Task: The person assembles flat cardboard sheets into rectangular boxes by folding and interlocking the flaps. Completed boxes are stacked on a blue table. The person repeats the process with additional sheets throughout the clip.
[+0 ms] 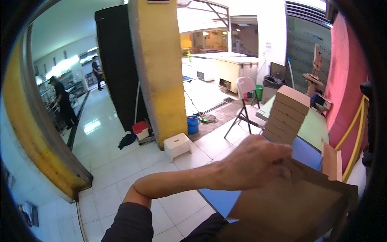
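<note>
My left hand, at the end of a dark-sleeved arm, is closed on the upper edge of a brown cardboard box. The box looks partly unfolded and slightly blurred, and it is tilted over the near end of the blue table. My fingertips are hidden behind the knuckles and the cardboard. My right hand does not show. Beyond the held box, a stack of several closed cardboard boxes stands on the table. A smaller upright piece of cardboard is at the table's right edge.
A white folding chair stands beyond the table. Left of it are a white step stool, a blue bucket and a yellow pillar. A pink wall borders the right. Two people are in the kitchen at far left.
</note>
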Motion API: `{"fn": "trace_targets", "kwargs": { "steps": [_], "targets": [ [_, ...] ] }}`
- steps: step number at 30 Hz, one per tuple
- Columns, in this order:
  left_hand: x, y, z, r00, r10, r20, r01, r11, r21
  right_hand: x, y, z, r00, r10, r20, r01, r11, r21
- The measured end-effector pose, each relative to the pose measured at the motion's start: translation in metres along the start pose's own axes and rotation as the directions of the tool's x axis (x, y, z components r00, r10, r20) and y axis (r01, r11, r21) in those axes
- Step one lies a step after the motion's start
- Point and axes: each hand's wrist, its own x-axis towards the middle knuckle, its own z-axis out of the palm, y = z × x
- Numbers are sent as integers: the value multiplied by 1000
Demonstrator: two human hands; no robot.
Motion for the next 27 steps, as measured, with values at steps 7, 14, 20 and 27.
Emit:
{"fn": "trace_targets", "kwargs": {
  "steps": [7, 14, 20, 27],
  "targets": [
    [11, -15, -6, 988, -52, -143, 50, 999, -17, 7, -2, -24, 950, -173, 261, -37, 765, 643],
    [24, -25, 14, 951, -292, -101, 257, 929, -268, 42, 30, -30, 683, -408, 606, -268, 632, 727],
    [31, -34, 22, 965, -259, -46, 228, 911, -345, 28, 53, -3, 716, -443, 541, -515, 189, 836],
    [37, -34, 29, 949, -314, -34, 282, 891, -357, 30, 47, 24, 761, -450, 467, -427, 194, 883]
  ]
}}
